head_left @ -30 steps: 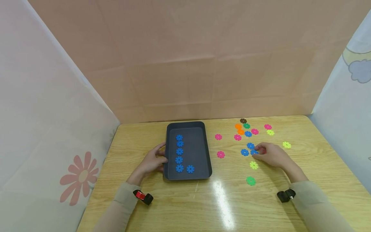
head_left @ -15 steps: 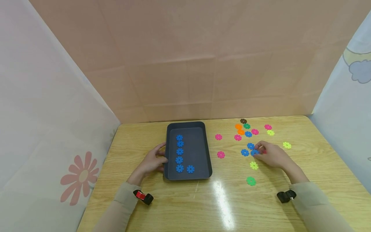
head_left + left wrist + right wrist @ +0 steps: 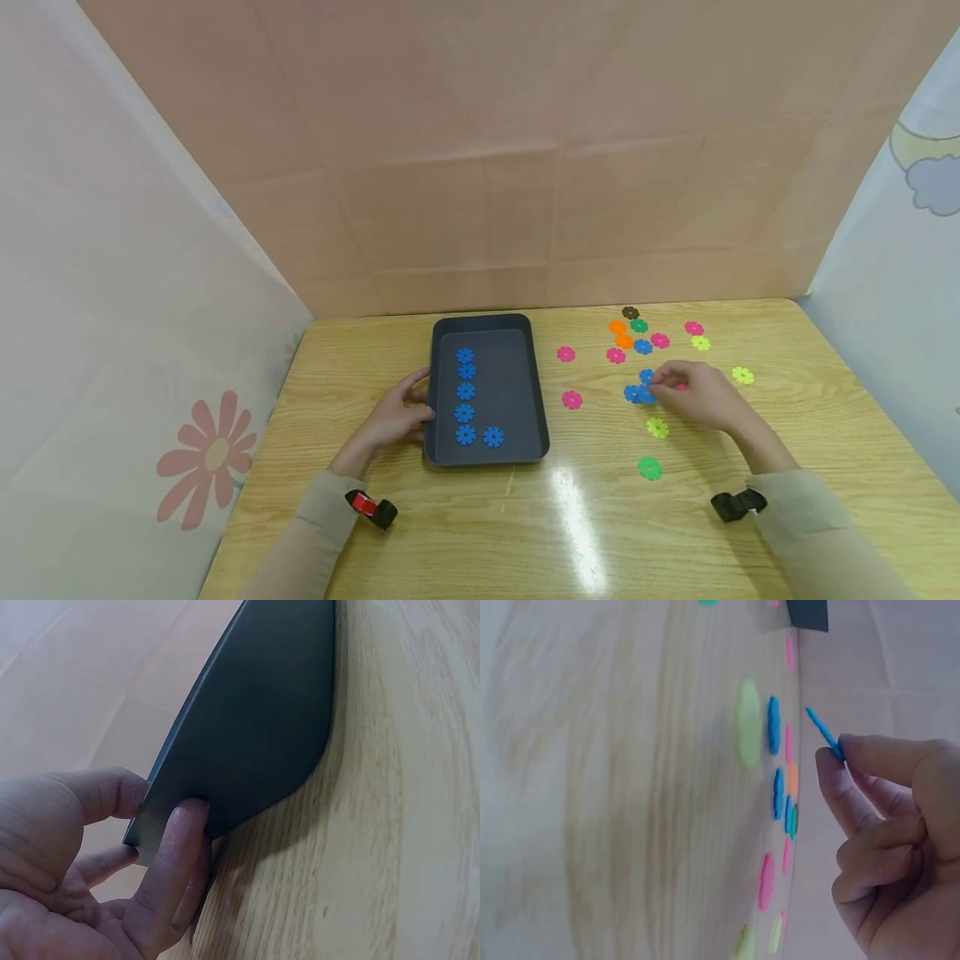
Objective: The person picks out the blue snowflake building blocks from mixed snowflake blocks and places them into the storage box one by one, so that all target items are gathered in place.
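Note:
My left hand (image 3: 417, 406) grips the left rim of a dark grey tray (image 3: 517, 379); in the left wrist view the thumb and fingers (image 3: 176, 840) clamp the tray's edge (image 3: 262, 712). Several blue toothed discs (image 3: 465, 392) lie in the tray in an L shape. My right hand (image 3: 656, 385) pinches one blue disc (image 3: 647, 397) by its edge among loose discs right of the tray. In the right wrist view this disc (image 3: 821, 729) is tilted and lifted off the table between thumb and forefinger (image 3: 840, 761).
Loose discs lie on the wooden table (image 3: 525, 525): blue (image 3: 632, 393), pink (image 3: 572, 400), yellow-green (image 3: 657, 427), green (image 3: 649, 467), and a mixed cluster (image 3: 630, 333) at the back. Fabric walls enclose the table on three sides.
My right hand has pinched a blue disc, tilted it up off the table and shifted slightly left, uncovering a pink disc under the hand. The left hand and tray have not moved.

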Tool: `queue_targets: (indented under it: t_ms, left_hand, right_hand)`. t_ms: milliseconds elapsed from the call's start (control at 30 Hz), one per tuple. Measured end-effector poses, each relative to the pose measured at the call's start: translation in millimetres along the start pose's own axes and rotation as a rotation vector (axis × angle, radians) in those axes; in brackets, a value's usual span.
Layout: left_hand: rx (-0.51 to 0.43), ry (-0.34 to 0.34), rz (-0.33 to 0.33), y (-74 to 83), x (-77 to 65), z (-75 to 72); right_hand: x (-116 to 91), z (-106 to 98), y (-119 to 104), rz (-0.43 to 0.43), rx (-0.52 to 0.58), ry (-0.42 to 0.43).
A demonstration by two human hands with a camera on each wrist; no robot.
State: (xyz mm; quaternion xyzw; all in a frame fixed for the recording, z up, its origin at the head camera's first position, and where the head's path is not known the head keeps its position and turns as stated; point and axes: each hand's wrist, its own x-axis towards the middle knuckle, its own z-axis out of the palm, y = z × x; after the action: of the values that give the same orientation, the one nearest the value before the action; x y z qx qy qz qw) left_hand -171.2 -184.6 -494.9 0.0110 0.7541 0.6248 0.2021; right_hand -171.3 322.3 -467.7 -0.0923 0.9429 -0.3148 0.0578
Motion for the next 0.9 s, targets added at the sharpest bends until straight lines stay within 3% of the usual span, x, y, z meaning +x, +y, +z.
queue_targets:
  t_ms: [400, 900]
  left_hand:
    - [-0.004, -0.001, -0.001, -1.1, 0.9, -0.8]
    - [0.006, 0.006, 0.004, -0.6, 1.1, -0.9]
  right_hand:
    - [7, 11, -31, 0.007, 0.200, -0.067]
    - [33, 47, -90, -0.090, 0.284, -0.146]
